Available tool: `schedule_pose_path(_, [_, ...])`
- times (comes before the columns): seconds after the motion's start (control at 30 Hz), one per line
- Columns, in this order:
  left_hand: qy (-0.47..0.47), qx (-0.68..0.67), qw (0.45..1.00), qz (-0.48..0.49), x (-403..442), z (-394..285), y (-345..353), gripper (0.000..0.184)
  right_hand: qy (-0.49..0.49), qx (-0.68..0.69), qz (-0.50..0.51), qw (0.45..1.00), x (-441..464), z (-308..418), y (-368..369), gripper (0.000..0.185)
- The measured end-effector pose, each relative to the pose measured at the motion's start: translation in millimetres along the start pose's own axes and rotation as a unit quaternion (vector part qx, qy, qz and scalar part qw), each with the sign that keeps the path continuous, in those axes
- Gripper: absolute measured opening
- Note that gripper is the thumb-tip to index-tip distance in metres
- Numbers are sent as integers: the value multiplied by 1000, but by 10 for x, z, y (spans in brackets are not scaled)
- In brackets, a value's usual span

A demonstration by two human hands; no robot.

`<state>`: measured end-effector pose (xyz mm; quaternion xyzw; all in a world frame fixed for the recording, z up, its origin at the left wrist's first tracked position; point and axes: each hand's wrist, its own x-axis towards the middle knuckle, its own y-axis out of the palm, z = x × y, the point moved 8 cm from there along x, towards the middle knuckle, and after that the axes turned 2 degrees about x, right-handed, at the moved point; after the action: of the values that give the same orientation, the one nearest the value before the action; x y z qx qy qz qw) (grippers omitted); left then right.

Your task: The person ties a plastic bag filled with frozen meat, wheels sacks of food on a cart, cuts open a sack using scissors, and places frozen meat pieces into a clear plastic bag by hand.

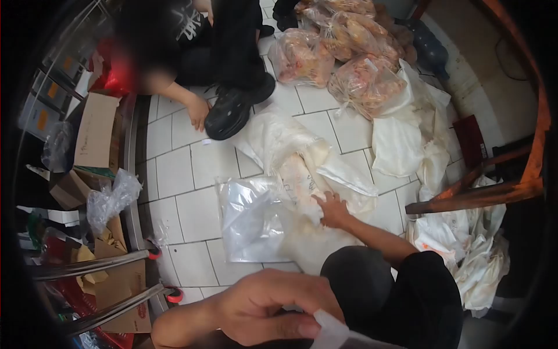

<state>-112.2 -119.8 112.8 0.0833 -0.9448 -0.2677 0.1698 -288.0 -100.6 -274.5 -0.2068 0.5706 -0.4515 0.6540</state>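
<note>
Pinch and splay
Left hand (279, 305) pinches translucent white plastic (335, 331) — right hand (335, 212), fingers spread, touches white sack (346, 174).

White floor tiles (173, 218) form a grid ruled by thin dark lines. The sack (270, 135) in the middle is creamy white, with a pale peach panel (297, 180) bearing dark scrawled marks. The plastic sheet (247, 230) to its left is clear, streaked with silvery-white glare; the near film (337, 331) is milky white. Far off, clear bags (305, 56) show mottled pink, orange and yellow. On the right, off-white sacking (398, 145) lies beyond white sacking with orange print (429, 249), beside an orange, dark-worn frame (526, 168). On the left are tan cardboard (96, 134) and pinkish-red casters (174, 295). The far person's black shirt (157, 29) has a white print.
</note>
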Motion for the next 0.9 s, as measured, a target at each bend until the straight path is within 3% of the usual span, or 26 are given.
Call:
schedule_pose_path(0.03, [2,-8,1000,-2,-48,-8,10,21,-3,6,14,1000,100,-161,115,72])
schedule_pose_path(0.07, [74,5,997,7,-66,-116,40,16,-6,12,29,999,162,-341,147,65])
schedule_pose_path(0.1, [87,-7,996,27,-113,-184,39,20,-16,-15,-5,1000,166,-482,-44,55])
schedule_pose_path(0.17, [110,-33,991,70,-208,-320,33,29,28,-54,-98,993,172,-1334,-674,51])
schedule_pose_path(0.2, [78,7,991,107,-243,-302,44,30,110,-89,-147,979,-16,-1730,-1341,43])
schedule_pose_path(0.23, [45,49,988,140,-287,-252,81,33,57,-143,-313,937,-214,-2341,-1920,35])
schedule_pose_path(0.3, [36,41,994,98,-313,-149,65,29,300,-158,-322,884,-1033,-2572,-3349,31])
schedule_pose_path(0.33, [22,37,997,58,-308,-74,20,26,300,-206,-421,831,-1411,-2704,-3742,39])
schedule_pose_path(0.37, [23,36,997,57,-305,-25,13,26,376,-274,-367,806,-1680,-2913,-3873,54])
schedule_pose_path(0.43, [-133,78,982,105,-340,356,63,36,580,-334,-255,698,-2052,-2667,-4008,68])
schedule_pose_path(0.5, [-168,102,975,106,-355,486,77,36,472,-368,-387,701,-1757,-3106,-3690,73])
schedule_pose_path(0.57, [-202,73,970,116,-374,544,97,36,349,-179,-307,867,-1244,-2274,-3119,61])
schedule_pose_path(0.6, [-207,73,969,110,-375,558,77,36,227,-163,-286,917,-807,-2278,-2564,57])
schedule_pose_path(0.63, [-211,96,962,142,-396,585,91,34,93,0,-307,947,-350,-2189,-1798,63])
schedule_pose_path(0.67, [-220,119,952,177,-433,621,108,31,67,41,-239,968,-129,-1635,-1179,69])
schedule_pose_path(0.7, [-230,120,950,175,-459,664,82,31,-51,64,-170,982,9,-938,-784,76])
schedule_pose_path(0.73, [-252,138,936,202,-516,742,77,29,-24,40,-96,994,-5,-282,-631,79])
schedule_pose_path(0.83, [-317,169,906,224,-611,892,-53,24,-100,151,-165,969,143,647,-205,79])
schedule_pose_path(0.9, [-346,192,899,187,-689,1063,-283,23,-93,171,-140,971,203,853,-46,75])
